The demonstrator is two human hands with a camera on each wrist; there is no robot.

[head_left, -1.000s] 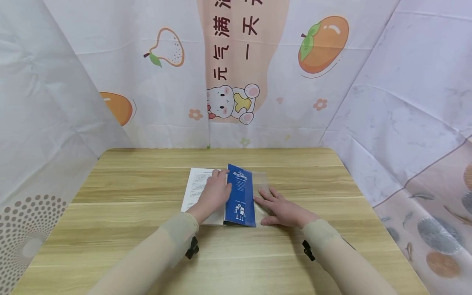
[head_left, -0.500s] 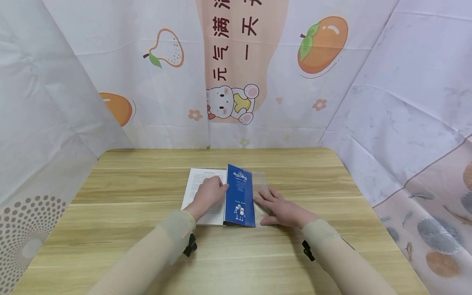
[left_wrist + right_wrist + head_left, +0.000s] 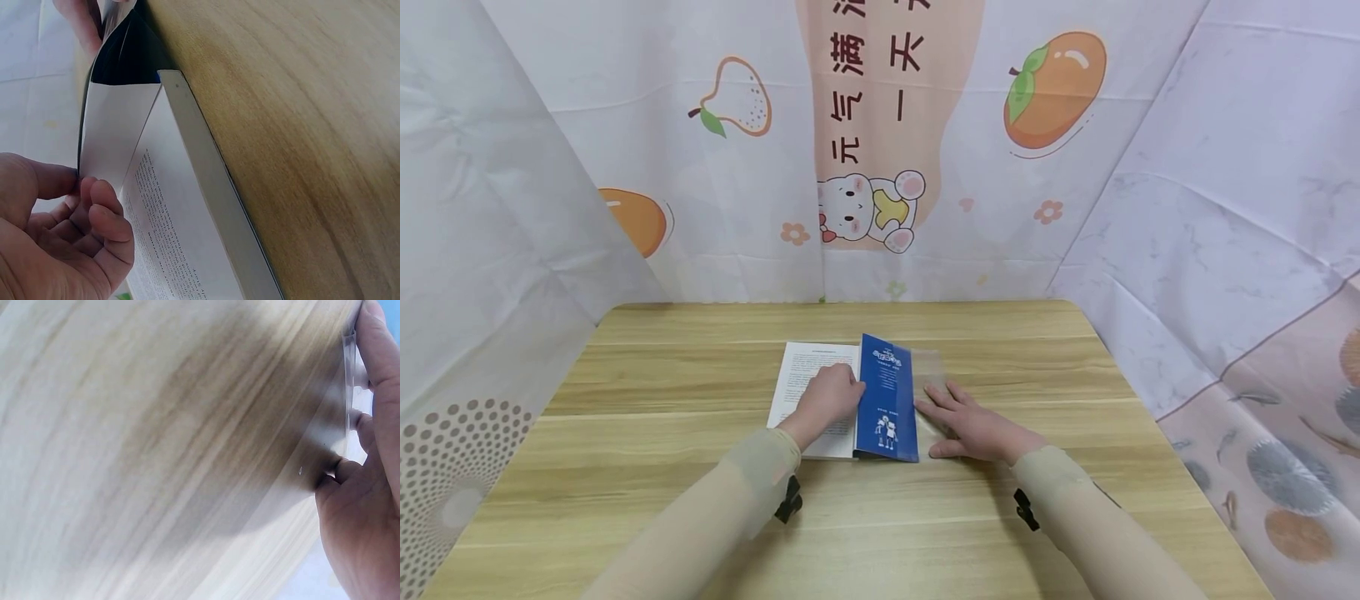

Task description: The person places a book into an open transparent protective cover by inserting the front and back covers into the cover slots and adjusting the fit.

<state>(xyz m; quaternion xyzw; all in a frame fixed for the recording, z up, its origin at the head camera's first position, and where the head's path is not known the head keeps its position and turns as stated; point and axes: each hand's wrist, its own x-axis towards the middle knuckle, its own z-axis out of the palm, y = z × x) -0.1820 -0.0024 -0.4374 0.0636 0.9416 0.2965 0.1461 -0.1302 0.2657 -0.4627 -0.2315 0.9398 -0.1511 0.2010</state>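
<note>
Light wooden table point(image 3: 700, 467): open white-paged book point(image 3: 808, 383) lies mid-table. Its blue paper cover point(image 3: 887, 400) stands raised. Clear plastic sleeve point(image 3: 928, 392) lies flat to its right. Left hand point(image 3: 829, 398), fingers curled, pinches the cover flap. Right hand point(image 3: 973, 427), fingers straight, presses the sleeve down. Advice: keep sleeve pinned flat, guide flap squarely.

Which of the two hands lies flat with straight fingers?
The right hand, flat on the clear plastic sheet; the left hand curls its fingers around the blue cover.
</note>
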